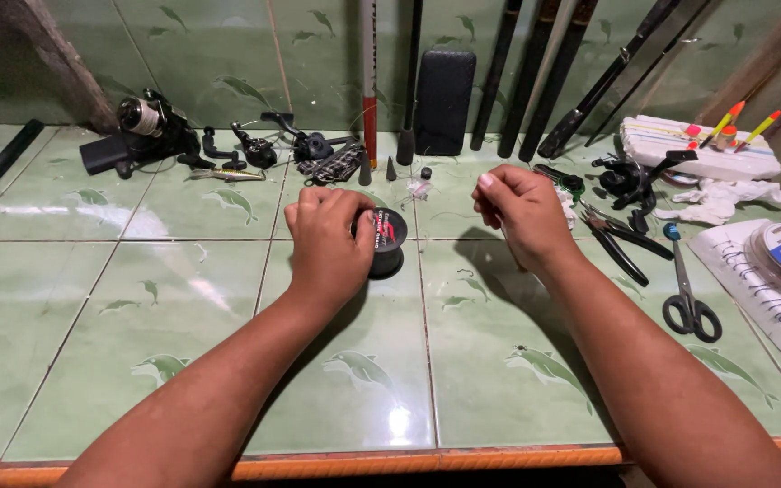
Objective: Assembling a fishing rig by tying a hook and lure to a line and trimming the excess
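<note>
Black line spool | left hand grips it | right hand pinched, perhaps on line

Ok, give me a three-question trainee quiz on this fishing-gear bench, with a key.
1. True or false: the left hand rests on a black spool of line lying on the green tiled surface.
2. Which tool lies nearest the right forearm? A) scissors B) a hammer C) a paintbrush
3. Fill in: the right hand is raised with its fingers pinched together, to the ____ of the spool.

Key
1. True; the hand covers the spool's left side.
2. A; the scissors lie on the tiles just right of the forearm, beside black pliers.
3. Right. Whether line is held in the pinch cannot be told.
</note>
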